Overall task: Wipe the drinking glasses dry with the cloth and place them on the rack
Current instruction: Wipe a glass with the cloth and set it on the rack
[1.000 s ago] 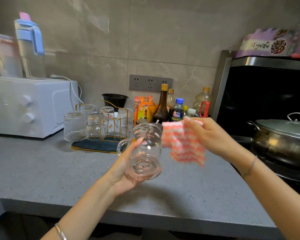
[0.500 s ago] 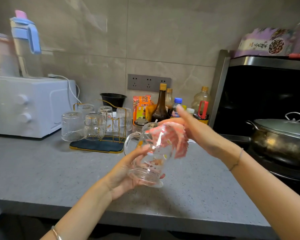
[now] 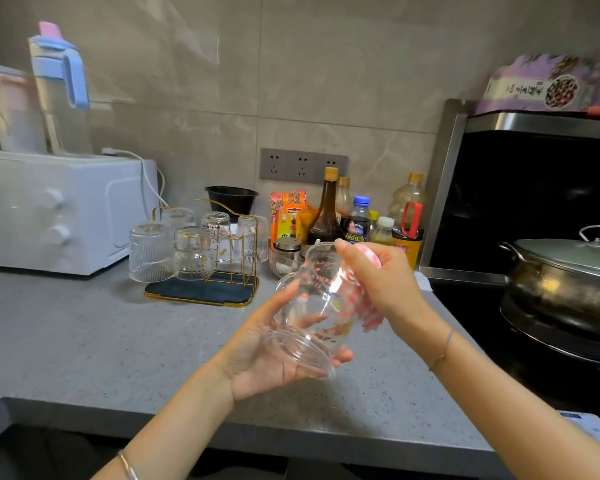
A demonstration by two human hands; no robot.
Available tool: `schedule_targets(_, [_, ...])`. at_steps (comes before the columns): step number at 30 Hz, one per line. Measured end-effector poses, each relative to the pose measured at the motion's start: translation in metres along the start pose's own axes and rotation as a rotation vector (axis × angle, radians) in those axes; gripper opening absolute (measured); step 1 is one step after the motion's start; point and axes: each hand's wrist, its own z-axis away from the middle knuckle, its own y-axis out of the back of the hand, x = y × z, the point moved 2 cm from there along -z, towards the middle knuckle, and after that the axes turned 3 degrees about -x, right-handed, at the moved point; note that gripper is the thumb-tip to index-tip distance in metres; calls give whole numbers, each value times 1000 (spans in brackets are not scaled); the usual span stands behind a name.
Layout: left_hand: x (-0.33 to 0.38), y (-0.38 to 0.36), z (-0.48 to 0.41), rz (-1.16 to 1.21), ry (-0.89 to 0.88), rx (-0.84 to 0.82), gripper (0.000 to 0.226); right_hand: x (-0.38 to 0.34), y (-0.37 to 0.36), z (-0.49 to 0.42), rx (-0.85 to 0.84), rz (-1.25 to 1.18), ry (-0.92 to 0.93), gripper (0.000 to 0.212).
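Grey desk (image 3: 84,341): left hand (image 3: 267,362) curls its fingers (image 3: 340,358) under a tilted glass mug (image 3: 312,317); right hand (image 3: 388,285) grips pink cloth (image 3: 373,315) pushed inside it.

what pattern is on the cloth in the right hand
A pink-and-white checked cloth, clearest in the head view.

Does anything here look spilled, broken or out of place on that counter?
Nothing spilled or broken. One small oddity: a ribbed glass stands upside down outside the gold frame of the rack, at its left, while the other glasses sit within it. The held mug is only tilted toward the cloth.
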Motion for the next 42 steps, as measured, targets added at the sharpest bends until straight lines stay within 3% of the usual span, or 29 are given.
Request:
schedule_targets(5, [11,-10,2,-203,-138,133,117,-15,9,-8,65,100,72,48])
schedule_targets(10, [18,-39,0,-1082,-383,317,122,-31,7,-12,127,435,322,44])
schedule_targets(14, [12,-47,-10,-1379,-502,557,130,-34,-2,-11,108,442,370,42])
schedule_targets(19, [8,-39,-11,-1368,-633,520,115,-35,3,-7,64,444,389,43])
schedule_targets(23, [7,-38,-5,-1203,-610,458,101,-41,6,-3,2,403,429,38])
schedule_targets(26, [8,-36,-3,-850,-503,255,81,-44,14,-5,-58,279,401,39])
schedule_targets(29, [5,-42,5,-450,-271,-107,69,-39,21,-4,-108,-17,270,46])
schedule_targets(32, [1,-39,5,-330,-183,-234,66,-38,23,-3,-105,-78,199,42])
schedule_targets(37, [8,-39,7,-503,-103,-103,71,-40,26,-1,-29,-62,179,40])
schedule_targets(42, [13,-55,7,-926,-332,231,98,-40,19,1,39,161,331,42])
